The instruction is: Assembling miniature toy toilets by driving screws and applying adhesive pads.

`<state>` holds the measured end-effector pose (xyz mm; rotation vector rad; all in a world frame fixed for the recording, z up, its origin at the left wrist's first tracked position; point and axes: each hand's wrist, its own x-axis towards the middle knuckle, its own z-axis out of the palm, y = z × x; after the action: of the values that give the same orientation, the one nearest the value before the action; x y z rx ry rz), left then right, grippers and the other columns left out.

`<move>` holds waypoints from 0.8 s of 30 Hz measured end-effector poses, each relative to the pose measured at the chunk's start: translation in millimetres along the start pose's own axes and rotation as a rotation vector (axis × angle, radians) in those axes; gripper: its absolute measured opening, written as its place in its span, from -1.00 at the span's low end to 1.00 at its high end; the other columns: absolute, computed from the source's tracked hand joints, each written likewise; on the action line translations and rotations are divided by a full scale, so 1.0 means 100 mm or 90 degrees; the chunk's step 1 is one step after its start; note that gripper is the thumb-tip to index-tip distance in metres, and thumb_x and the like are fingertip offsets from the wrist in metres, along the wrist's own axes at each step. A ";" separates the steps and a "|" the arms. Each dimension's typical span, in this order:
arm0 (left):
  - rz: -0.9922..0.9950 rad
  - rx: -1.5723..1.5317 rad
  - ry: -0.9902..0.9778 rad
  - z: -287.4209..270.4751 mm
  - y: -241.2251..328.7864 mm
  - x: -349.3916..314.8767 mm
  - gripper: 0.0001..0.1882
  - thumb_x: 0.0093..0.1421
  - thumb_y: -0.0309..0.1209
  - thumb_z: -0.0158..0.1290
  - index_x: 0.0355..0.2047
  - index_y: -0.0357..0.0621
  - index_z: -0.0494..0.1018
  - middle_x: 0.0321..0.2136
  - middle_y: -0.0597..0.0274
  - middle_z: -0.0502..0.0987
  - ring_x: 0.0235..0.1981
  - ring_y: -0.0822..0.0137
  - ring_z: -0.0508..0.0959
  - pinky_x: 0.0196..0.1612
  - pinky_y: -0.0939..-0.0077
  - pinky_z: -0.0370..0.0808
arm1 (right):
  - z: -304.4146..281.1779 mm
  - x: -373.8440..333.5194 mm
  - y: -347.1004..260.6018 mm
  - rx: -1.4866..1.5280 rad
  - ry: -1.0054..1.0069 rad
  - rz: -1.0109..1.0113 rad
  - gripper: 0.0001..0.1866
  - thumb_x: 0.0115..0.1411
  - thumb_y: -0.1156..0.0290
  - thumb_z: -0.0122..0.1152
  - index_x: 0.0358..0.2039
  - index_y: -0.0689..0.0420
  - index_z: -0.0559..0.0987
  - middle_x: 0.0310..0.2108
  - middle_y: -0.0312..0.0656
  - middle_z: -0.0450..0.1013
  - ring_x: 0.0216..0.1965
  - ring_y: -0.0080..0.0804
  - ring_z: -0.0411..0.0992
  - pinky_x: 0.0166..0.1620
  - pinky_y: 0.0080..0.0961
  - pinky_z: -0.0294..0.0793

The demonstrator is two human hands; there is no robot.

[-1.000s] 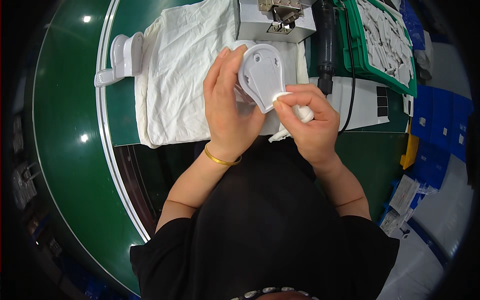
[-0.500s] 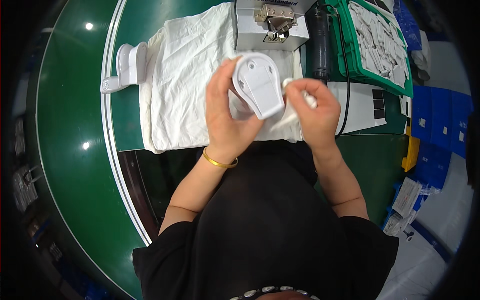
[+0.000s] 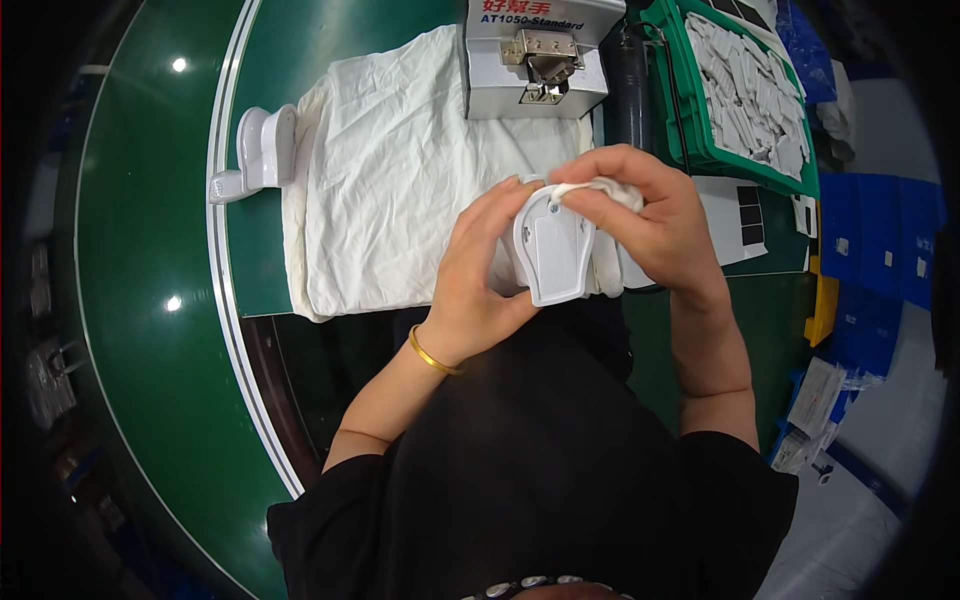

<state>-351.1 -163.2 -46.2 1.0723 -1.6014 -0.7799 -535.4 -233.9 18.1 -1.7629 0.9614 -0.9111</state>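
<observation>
My left hand (image 3: 478,270) grips a white plastic housing (image 3: 556,262) by its left side, thumb at the lower edge and fingers near the top. The housing has a rounded top, a narrower lower end and screw holes in its recessed face. A wad of white cloth (image 3: 615,190) is pinched in my right hand (image 3: 655,215), and it touches the housing's upper rim beside the top screw hole. Both hands are above the near edge of a white cloth (image 3: 390,190) spread on the table.
A similar white plastic part (image 3: 265,150) stands at the left of the table. At the back is a grey metal machine (image 3: 535,60) with a dispenser-like front, beside a dark cylinder (image 3: 627,95). A green crate (image 3: 810,180) of white pieces and blue bins (image 3: 870,230) are on the right.
The housing has come nearer to me and right, and turned more upright. My right hand has brought its cloth from beside the housing onto its top rim.
</observation>
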 end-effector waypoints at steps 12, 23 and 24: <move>0.032 0.028 -0.009 -0.02 0.04 0.00 -0.23 -0.13 -0.48 0.31 0.16 -0.21 0.31 0.10 0.09 0.44 0.22 -0.02 0.34 0.22 0.19 0.31 | 0.13 -0.03 0.01 0.212 0.116 0.231 -0.86 0.18 0.56 0.26 -0.23 0.25 0.55 -0.32 -0.23 0.56 -0.29 -0.65 0.48 -0.21 -0.70 0.45; 0.027 0.032 0.007 -0.01 0.04 -0.01 -0.23 -0.11 -0.47 0.30 0.17 -0.21 0.29 0.12 0.11 0.43 0.23 -0.02 0.33 0.22 0.19 0.31 | 0.17 -0.06 -0.06 0.130 0.092 0.165 -0.85 0.14 0.52 0.32 -0.29 0.25 0.55 -0.35 -0.26 0.56 -0.33 -0.63 0.48 -0.20 -0.67 0.45; 0.029 0.032 0.006 0.00 0.05 -0.01 -0.23 -0.11 -0.47 0.30 0.17 -0.21 0.29 0.12 0.11 0.43 0.23 -0.02 0.33 0.22 0.19 0.31 | 0.15 -0.03 0.01 0.130 0.094 0.164 -0.85 0.14 0.52 0.32 -0.29 0.25 0.55 -0.35 -0.26 0.56 -0.33 -0.63 0.48 -0.20 -0.67 0.45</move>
<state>-351.9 -159.9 -42.0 1.0704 -1.6396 -0.7077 -524.2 -225.9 12.2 -1.3795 1.1193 -0.9445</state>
